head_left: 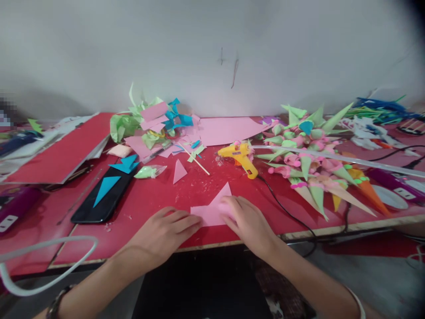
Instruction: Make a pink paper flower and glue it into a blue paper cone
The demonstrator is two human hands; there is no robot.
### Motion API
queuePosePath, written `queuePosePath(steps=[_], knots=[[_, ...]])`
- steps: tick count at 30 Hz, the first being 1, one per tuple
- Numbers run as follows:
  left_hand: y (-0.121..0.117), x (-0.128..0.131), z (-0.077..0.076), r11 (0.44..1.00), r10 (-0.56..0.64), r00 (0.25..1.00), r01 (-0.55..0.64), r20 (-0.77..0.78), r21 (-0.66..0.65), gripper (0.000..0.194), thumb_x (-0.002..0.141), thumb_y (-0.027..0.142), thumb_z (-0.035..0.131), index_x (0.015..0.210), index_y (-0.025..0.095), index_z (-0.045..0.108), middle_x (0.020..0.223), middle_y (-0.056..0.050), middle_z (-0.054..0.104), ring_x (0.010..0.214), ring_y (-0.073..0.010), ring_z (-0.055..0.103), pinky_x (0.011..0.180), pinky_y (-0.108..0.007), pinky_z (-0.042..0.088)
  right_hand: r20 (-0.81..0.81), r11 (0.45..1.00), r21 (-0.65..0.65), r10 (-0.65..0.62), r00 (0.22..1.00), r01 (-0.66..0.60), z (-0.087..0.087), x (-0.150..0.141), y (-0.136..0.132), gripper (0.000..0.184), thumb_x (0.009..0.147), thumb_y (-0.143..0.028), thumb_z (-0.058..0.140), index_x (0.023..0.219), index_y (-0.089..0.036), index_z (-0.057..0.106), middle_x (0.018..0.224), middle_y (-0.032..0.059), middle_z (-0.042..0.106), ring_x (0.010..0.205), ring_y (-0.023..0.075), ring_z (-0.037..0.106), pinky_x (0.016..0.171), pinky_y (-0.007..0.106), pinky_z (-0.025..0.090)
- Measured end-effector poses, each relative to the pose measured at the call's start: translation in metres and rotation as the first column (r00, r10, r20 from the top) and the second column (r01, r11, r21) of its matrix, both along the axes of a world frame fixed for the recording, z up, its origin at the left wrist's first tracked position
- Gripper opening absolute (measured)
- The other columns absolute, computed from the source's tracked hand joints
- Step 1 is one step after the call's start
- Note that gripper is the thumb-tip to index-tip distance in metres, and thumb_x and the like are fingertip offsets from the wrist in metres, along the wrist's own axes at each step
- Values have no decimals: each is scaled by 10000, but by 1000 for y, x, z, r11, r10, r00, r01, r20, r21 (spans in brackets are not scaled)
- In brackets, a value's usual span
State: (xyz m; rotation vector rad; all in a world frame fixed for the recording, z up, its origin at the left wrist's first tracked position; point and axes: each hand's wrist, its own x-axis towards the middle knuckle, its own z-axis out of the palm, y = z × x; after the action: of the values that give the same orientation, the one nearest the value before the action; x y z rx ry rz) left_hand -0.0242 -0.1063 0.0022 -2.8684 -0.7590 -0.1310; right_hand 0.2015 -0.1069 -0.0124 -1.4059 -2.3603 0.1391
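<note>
Pointing one corner wallward, pink paper (pixel 212 215) lies crosswise, right hand (pixel 247 221) gripping, left hand (pixel 168 230) unclenched against it.

There are two hands (pixel 171 230) (pixel 250 221), one pink sheet (pixel 212 216) under them, one loose pink triangle (pixel 179 172), one yellow glue gun (pixel 241 156), one black phone (pixel 99 208), one wooden stick (pixel 199 164) and one white plate (pixel 392 197). Two purple devices (pixel 20 208) (pixel 395 184) lie on the tabletop (pixel 159 195), one toward each end. The paper cones (pixel 306 166) are many, too overlapped to count exactly.
</note>
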Motion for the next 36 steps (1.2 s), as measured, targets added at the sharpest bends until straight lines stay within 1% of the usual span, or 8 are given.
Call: queuePosePath(steps=[4, 8, 10, 13, 17, 24, 29, 36], knots=[[-3, -8, -2, 1000, 26, 1000, -26, 15, 10, 375, 821, 72, 339, 1126, 207, 512, 1132, 1, 586, 959, -154, 535, 832, -309, 357, 82, 994, 65, 88, 993, -93, -1, 0, -2, 407, 806, -113, 455, 1190, -248, 435, 1106, 101, 511, 1012, 209, 497, 800, 332, 446], [-3, -8, -2, 999, 45, 999, -45, 21, -25, 381, 807, 94, 359, 1132, 225, 511, 1141, 1, 581, 957, -147, 550, 835, -302, 380, 250, 939, 143, 270, 930, -312, -2, -1, -4, 392, 819, -158, 471, 1162, -348, 465, 1247, 58, 441, 1164, 242, 377, 935, 443, 332], [-2, -9, -2, 999, 18, 999, -17, 40, -36, 385, 798, 93, 364, 1129, 218, 516, 1139, -5, 583, 943, -147, 564, 825, -296, 402, 289, 930, 129, 298, 910, -345, -1, 0, -5, 392, 820, -178, 472, 1177, -339, 457, 1253, 54, 448, 1157, 241, 385, 933, 440, 336], [-1, -12, -1, 999, -32, 993, 36, 111, -31, 394, 792, 70, 355, 1126, 200, 520, 1117, -13, 597, 949, -145, 573, 823, -285, 425, 303, 930, 105, 307, 902, -351, 0, 7, -9, 394, 814, -179, 468, 1185, -313, 458, 1253, 52, 461, 1150, 234, 394, 936, 436, 334], [-1, -14, 1, 998, -26, 987, 35, 160, -57, 421, 786, 48, 323, 1123, 200, 525, 1099, -18, 608, 970, -136, 569, 846, -270, 437, 286, 950, 96, 260, 923, -297, 4, 24, -18, 431, 776, -121, 463, 1173, -289, 481, 1240, 40, 483, 1143, 223, 404, 957, 441, 314], [0, -15, 5, 994, -30, 989, 45, 146, -99, 434, 771, 59, 332, 1133, 199, 526, 1116, -11, 596, 986, -129, 568, 857, -256, 451, 307, 970, 126, 161, 938, -208, 8, 45, -32, 579, 675, 36, 365, 1137, -272, 527, 1198, 7, 532, 1115, 229, 442, 894, 418, 401], [-1, -17, 5, 988, 8, 988, 15, 152, -154, 441, 758, 73, 356, 1137, 221, 524, 1135, -2, 584, 1013, -128, 553, 896, -268, 431, 258, 973, 138, 146, 955, -186, 11, 44, -34, 445, 732, -11, 372, 1066, -213, 588, 1135, 47, 579, 1069, 220, 491, 856, 383, 444], [-3, -13, 10, 980, 41, 985, -7, 166, -199, 463, 696, 60, 403, 1102, 225, 552, 1100, 2, 607, 973, -132, 567, 879, -285, 444, 153, 982, 84, 155, 976, -169, 24, 39, -38, 316, 783, -86, 378, 987, -155, 611, 1048, 89, 615, 930, 202, 570, 803, 348, 480]])
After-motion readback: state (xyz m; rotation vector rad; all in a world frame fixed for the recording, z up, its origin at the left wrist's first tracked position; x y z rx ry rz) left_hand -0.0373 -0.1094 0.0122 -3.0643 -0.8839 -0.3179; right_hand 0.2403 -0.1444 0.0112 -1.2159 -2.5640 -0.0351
